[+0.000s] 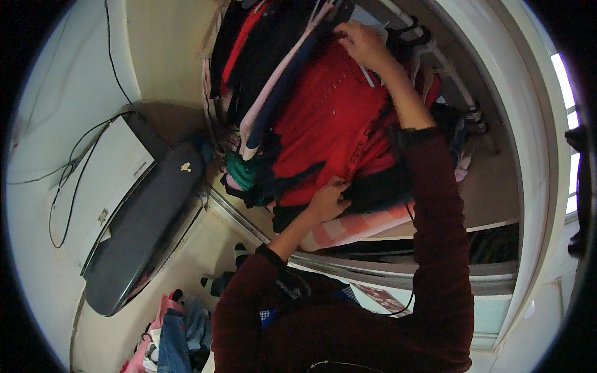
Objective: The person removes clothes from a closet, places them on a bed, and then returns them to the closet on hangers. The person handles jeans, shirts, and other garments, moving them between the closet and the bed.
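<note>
Pink cloth (checked) on shelf

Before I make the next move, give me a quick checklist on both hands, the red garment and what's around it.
1. Left hand on the lower part of the red garment: ok.
2. Right hand at the garment's upper end: ok.
3. Right-hand grip closed on fabric: cannot tell, fingertips unclear.
4. Garment free of the pale rail: cannot tell, connection hidden.
5. Gap from neighbouring clothes: not ok, a dark blue garment hangs directly beside it.
6. Clothes pile apart from both hands: ok, at lower left.
</note>
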Tool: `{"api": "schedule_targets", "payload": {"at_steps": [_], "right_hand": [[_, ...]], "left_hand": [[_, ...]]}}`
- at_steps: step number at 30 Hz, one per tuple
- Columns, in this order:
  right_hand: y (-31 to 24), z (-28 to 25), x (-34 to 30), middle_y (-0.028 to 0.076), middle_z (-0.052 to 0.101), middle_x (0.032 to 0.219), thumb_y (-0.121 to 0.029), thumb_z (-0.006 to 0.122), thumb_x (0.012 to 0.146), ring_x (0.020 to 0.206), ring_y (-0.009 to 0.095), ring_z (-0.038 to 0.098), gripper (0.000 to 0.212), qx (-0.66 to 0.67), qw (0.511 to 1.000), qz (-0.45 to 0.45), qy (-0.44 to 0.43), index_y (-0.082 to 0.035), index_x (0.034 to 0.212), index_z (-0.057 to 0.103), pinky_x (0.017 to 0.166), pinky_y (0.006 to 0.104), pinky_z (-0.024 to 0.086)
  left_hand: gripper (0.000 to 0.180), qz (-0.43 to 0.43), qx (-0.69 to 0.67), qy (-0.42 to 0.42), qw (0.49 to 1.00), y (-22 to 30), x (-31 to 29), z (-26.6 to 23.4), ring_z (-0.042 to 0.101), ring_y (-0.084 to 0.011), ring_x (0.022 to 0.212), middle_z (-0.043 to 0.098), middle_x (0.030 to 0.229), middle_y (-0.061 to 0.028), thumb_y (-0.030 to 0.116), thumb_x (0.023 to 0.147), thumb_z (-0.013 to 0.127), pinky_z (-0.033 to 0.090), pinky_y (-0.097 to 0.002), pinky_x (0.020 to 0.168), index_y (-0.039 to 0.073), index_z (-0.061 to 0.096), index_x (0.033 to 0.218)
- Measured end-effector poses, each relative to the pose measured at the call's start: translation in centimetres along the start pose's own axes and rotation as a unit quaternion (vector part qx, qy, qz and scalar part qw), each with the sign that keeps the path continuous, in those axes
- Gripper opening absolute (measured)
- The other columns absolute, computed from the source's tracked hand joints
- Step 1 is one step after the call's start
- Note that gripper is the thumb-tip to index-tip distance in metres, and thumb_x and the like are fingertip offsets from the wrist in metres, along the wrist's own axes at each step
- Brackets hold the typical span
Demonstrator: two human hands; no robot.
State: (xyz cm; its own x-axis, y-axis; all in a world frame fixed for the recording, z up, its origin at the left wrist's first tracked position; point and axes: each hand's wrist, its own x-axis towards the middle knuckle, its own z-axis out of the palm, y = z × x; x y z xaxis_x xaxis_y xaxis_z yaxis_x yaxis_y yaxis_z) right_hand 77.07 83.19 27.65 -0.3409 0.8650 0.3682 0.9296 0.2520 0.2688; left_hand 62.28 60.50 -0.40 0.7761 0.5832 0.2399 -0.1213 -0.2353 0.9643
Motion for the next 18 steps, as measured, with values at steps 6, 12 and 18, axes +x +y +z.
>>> {"api": "schedule_targets", "payload": {"at_steps": [6,12,18], "right_hand": [[-0.5,6.4,1.6,0.017,0.059,0.134,0.001,0.062,0.084,0.121,0.037,0.058,0.047,-0.042,0.998,-0.043,-0.021,-0.011,0.129,0.062,0.102,0.0458,0.049],[1.9,1.8,0.5,0.017,0.069,0.113,0.008,0.065,0.073,0.107,0.036,0.065,0.030,-0.042,0.963,-0.008,-0.267,-0.006,0.099,0.070,0.090,0.0447,0.053],[4.1,-3.0,-4.2,0.014,0.072,0.106,0.010,0.066,0.064,0.106,0.033,0.067,0.028,0.074,0.945,-0.030,-0.318,-0.003,0.088,0.071,0.089,0.0411,0.053]], "left_hand": [[0.055,0.007,-0.022,-0.003,1.000,-1.0,-1.1,-0.6,0.072,-0.0276,0.093,0.055,0.131,-0.0193,0.014,0.084,0.074,0.058,-0.0367,0.082,0.000,0.059,0.135],[0.053,0.002,0.028,-0.004,1.000,-1.8,-1.1,-2.4,0.071,-0.0309,0.098,0.053,0.135,-0.0172,0.014,0.082,0.075,0.056,-0.0404,0.090,0.007,0.062,0.133],[0.061,0.055,0.141,0.292,0.944,1.3,1.8,-4.6,0.058,-0.0462,0.119,0.027,0.158,-0.0239,0.009,0.076,0.075,0.053,-0.0475,0.098,0.014,0.059,0.135]]}}
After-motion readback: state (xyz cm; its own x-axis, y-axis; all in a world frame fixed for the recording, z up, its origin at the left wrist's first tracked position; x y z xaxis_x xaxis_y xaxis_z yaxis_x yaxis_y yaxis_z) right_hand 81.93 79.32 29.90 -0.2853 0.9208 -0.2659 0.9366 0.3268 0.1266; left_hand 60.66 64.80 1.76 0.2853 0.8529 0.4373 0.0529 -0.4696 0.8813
